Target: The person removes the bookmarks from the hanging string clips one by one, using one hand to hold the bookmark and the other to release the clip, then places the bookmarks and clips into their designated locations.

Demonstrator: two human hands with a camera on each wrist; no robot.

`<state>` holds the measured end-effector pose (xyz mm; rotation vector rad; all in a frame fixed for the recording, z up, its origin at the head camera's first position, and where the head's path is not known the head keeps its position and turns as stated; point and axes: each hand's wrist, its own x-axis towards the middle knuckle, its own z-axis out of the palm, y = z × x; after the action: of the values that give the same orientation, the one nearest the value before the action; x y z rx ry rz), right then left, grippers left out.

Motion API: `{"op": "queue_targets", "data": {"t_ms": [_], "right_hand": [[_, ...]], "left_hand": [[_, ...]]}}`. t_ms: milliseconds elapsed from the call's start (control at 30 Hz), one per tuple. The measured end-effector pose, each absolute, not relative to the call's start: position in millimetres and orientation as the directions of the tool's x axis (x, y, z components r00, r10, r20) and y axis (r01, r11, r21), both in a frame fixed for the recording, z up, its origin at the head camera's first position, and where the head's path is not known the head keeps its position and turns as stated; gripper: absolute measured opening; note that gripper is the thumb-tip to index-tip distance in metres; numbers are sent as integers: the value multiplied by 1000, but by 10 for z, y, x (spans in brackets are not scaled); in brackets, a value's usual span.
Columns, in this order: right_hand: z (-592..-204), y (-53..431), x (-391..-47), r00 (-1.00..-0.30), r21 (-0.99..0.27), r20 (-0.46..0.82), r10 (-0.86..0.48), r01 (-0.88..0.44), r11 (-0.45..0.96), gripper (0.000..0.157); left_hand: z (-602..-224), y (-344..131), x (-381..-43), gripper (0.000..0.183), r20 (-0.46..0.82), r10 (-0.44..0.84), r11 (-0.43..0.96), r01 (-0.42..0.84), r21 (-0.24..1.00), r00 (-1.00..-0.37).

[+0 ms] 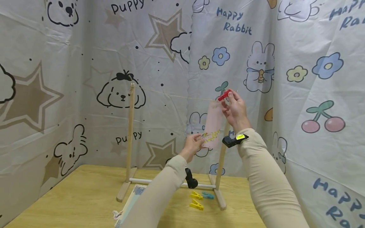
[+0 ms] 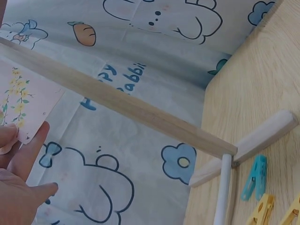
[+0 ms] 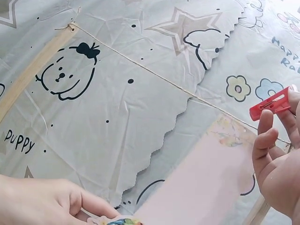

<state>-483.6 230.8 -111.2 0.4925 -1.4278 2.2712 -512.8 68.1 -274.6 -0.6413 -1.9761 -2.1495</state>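
Note:
My left hand [image 1: 192, 145] pinches the lower left part of a long pink paper strip [image 1: 214, 117] printed with yellow flowers. The strip's upper end meets a thin string [image 1: 176, 95]; whether it is folded over the string I cannot tell. Between the thumb and fingers of my right hand [image 1: 237, 110] is a red clothespin [image 3: 269, 104], just above the string near the strip's top right corner. That clothespin appears apart from the paper in the right wrist view. In the left wrist view, left fingertips touch the strip's flowered lower corner [image 2: 18, 96].
The string runs from the left wooden post [image 1: 130, 133] toward the right post [image 1: 221, 158]. A white bar [image 1: 142, 180] joins the feet. Two yellow clothespins [image 1: 196, 205] and a blue clothespin [image 1: 208, 195] lie on the table [image 1: 85, 196], with printed sheets [image 1: 132, 198] left of them.

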Motion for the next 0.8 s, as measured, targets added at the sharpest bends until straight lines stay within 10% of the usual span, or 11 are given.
{"op": "queue_targets", "data": {"t_ms": [800], "right_hand": [[-1278,2495,-4739,-823,-771,562,-78,-487,-409,37]], "left_hand": [[-2866,493,-5050,35,416,232,-154,389,908,-879]]}}
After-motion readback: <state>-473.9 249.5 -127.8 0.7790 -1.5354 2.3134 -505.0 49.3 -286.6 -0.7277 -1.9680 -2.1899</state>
